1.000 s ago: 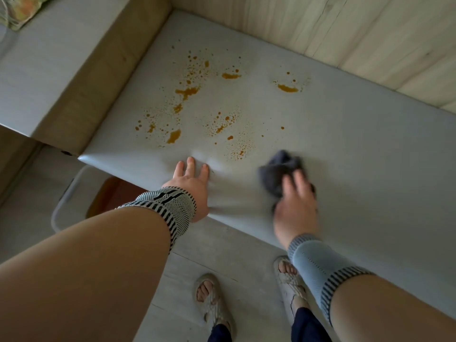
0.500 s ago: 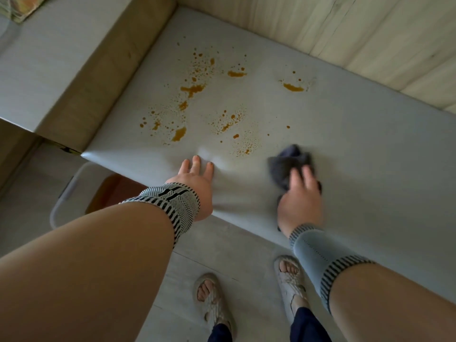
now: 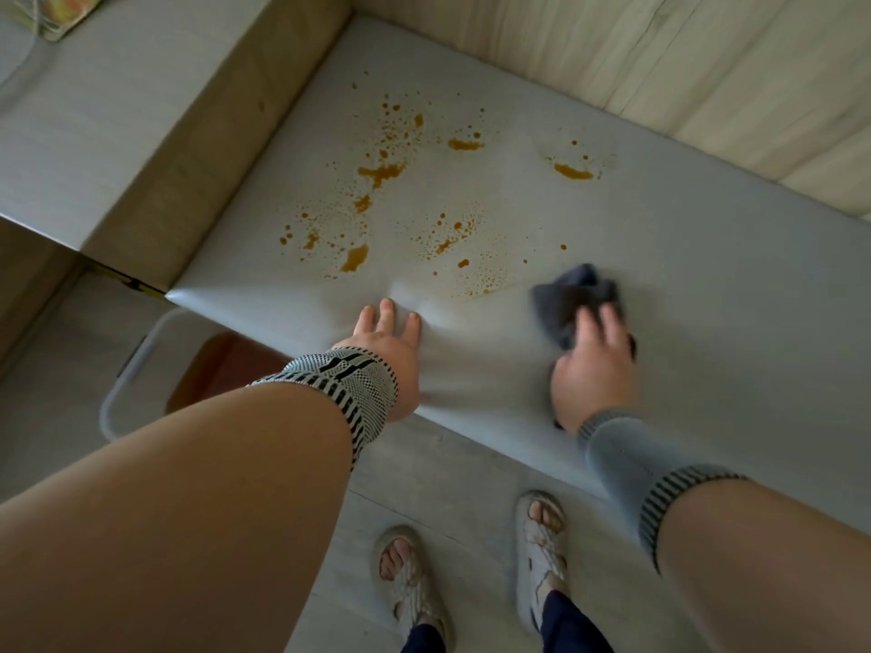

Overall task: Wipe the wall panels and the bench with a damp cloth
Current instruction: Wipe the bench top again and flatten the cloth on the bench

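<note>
A pale grey padded bench (image 3: 683,285) runs below light wooden wall panels (image 3: 683,73). Orange-brown splashes (image 3: 382,174) are scattered over its left half. My left hand (image 3: 389,344) presses flat on the bench's front edge, fingers straight, denting the padding. My right hand (image 3: 591,365) presses a crumpled dark grey cloth (image 3: 568,294) on the bench, just right of the nearest splashes; its fingers lie over the cloth and look blurred.
A grey table top (image 3: 94,124) with a wooden side panel stands left of the bench. Below the bench corner sits a white-rimmed bucket (image 3: 141,365). My feet in pale sandals (image 3: 537,553) stand on the light floor.
My right hand and the cloth have shifted a little to the right and away from me along the bench. My left hand stays pressed on the front edge.
</note>
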